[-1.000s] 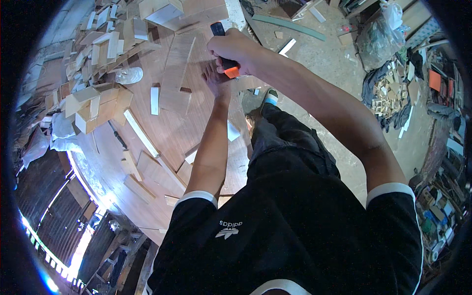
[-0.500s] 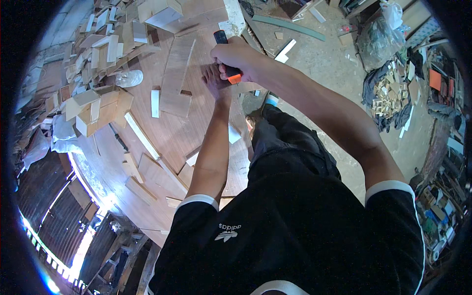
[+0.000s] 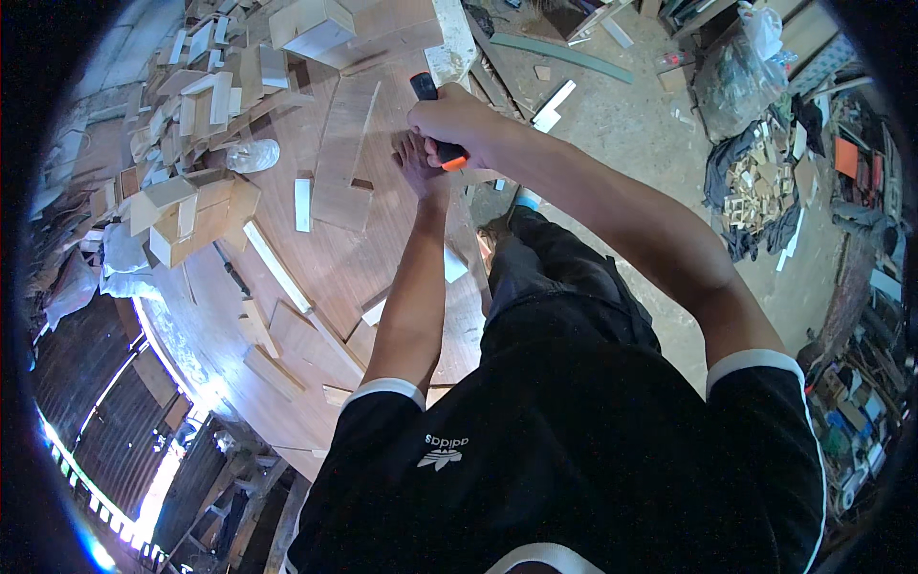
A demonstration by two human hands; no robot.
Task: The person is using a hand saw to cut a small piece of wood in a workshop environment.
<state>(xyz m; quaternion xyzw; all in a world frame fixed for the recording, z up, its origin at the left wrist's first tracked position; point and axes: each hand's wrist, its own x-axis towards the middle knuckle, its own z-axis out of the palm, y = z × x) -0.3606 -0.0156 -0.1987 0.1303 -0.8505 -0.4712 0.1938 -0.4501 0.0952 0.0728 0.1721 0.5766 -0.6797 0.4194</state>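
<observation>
My right hand grips a black tool with an orange end near the bench's far right edge. Directly beside and partly under it, my left hand lies with fingers spread on the wooden worktop; any piece beneath it is hidden. A long flat board lies left of both hands, with a short white strip beside it.
Piled wooden pieces and an open box-like piece cover the left side, near a plastic bottle. Long strips lie nearer me. On the floor to the right are a scrap pile and a clear plastic bag.
My right hand and the tool have moved down in the picture, toward my body, by a short distance. My left hand stays in nearly the same spot.
</observation>
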